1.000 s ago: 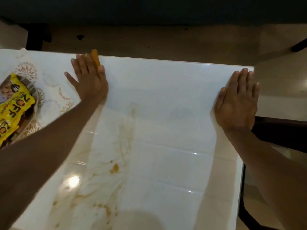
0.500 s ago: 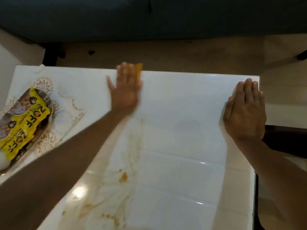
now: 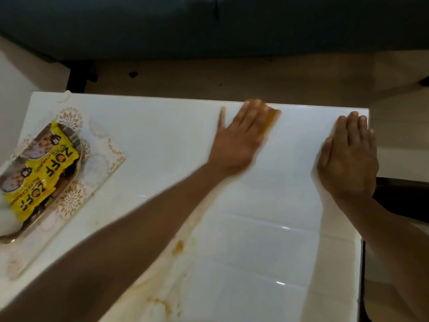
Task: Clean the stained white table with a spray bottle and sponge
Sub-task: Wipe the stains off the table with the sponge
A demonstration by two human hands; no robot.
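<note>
- Left hand point(image 3: 239, 140): fingers straight, spread slightly, pressed flat on the sponge point(image 3: 272, 118) at the counter's far edge; thumb splayed out to the left.
- Sponge: orange-yellow, mostly hidden under the fingers, only its right side shows; blurred.
- Right hand point(image 3: 348, 159): flat on the counter point(image 3: 267, 228), fingers straight and together, holding nothing; fingertips at the far right corner, little finger along the right edge.
- Bare white strip between the two hands, open for moving.
- Stains point(image 3: 177, 247): brown smears and a blob run beside and partly under the left forearm toward the near edge; the lower part is cut off by the frame.
- Snack packet point(image 3: 39, 168): yellow, in a tray point(image 3: 14, 234) on a patterned mat point(image 3: 104, 168) at the left side, well apart from the hands; the tray is partly cut off at left.
- Beyond the far edge: floor point(image 3: 232, 82), then a dark sofa point(image 3: 209, 24).
</note>
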